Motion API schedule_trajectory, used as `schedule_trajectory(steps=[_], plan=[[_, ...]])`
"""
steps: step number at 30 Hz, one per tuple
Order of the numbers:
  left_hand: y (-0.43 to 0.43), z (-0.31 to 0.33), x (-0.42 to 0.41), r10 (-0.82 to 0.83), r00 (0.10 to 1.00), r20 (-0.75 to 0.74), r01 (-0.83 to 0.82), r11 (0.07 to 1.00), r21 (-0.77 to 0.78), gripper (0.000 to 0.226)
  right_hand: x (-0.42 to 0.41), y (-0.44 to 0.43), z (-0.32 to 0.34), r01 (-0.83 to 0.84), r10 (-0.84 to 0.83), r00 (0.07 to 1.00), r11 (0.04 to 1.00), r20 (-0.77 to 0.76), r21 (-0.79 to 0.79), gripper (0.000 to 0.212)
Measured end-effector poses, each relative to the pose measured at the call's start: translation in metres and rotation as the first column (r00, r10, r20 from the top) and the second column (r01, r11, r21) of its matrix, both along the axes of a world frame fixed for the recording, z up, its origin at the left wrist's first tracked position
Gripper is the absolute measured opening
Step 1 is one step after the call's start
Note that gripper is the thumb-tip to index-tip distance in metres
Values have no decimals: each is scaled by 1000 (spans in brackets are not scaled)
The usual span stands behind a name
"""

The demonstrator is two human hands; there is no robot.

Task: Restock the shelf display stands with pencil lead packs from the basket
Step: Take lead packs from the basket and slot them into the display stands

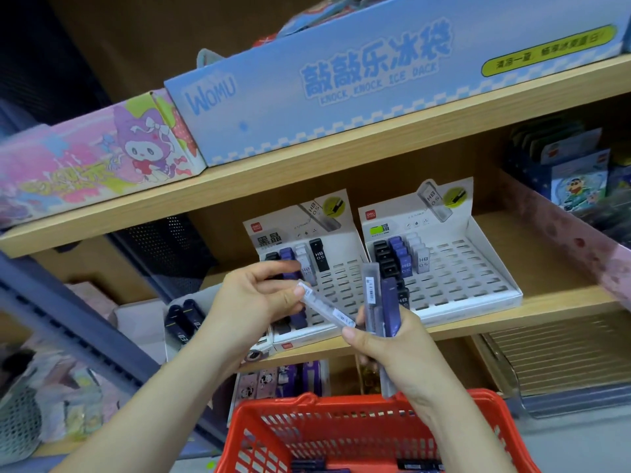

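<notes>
Hands up before the shelf [341, 165]: left hand [252, 302] pinching one clear pack [326, 307] by its top end, grip narrow, pack slanting toward the right. Right hand [392, 346] clamped round a bundle of packs [380, 302], upright. Behind, two display stands [478, 278], few slots filled; below, red basket [341, 414], dark packs at bottom.

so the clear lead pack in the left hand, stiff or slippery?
Clear lead pack looks like a rigid plastic case, so likely stiff. The left hand pinches it by fingertips alone, suggesting it's light. Its glossy surface may be slippery.
</notes>
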State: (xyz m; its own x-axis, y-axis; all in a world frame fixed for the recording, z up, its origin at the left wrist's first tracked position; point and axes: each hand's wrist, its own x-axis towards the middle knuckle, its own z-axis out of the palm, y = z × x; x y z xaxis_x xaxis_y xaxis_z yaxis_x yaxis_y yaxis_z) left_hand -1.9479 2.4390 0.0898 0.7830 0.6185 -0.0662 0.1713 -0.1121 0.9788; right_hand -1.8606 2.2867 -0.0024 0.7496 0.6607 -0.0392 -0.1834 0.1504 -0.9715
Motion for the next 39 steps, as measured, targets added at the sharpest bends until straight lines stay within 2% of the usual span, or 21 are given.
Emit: schedule_trajectory(steps=[2,5,7,10,13,15,22,29,35,39], plan=[[10,0,1,38,999,-36,-34,995,93,19,-2,6,-2,29,-29,1000,1000,10,-11,16],[30,3,7,98,995,-6,-96,979,180,20,-3,11,-5,64,-65,998,996,-14,-54,14],[46,5,16,137,991,3,-132,946,297,23,-3,13,-7,92,-96,994,993,-58,-72,13],[62,2,31,156,986,-64,-106,868,485,23,-2,15,-9,85,-91,992,994,-92,-67,8],[68,-3,45,166,970,-178,0,730,683,19,-1,18,-10,63,-68,993,997,-95,-55,8],[68,-3,54,184,956,-230,51,666,744,20,0,19,-12,55,-60,994,997,-95,-54,8],[69,-8,78,159,902,-400,238,591,771,23,5,20,-17,47,-54,993,997,-101,-63,7],[68,-10,86,171,903,-395,234,575,784,32,7,19,-17,20,-26,992,999,-125,-50,10],[67,-12,86,150,919,-365,212,591,778,27,5,18,-17,1,-11,992,997,-125,-74,18],[65,-11,85,132,925,-357,226,564,794,22,5,17,-16,5,-12,987,999,-162,-42,7]])
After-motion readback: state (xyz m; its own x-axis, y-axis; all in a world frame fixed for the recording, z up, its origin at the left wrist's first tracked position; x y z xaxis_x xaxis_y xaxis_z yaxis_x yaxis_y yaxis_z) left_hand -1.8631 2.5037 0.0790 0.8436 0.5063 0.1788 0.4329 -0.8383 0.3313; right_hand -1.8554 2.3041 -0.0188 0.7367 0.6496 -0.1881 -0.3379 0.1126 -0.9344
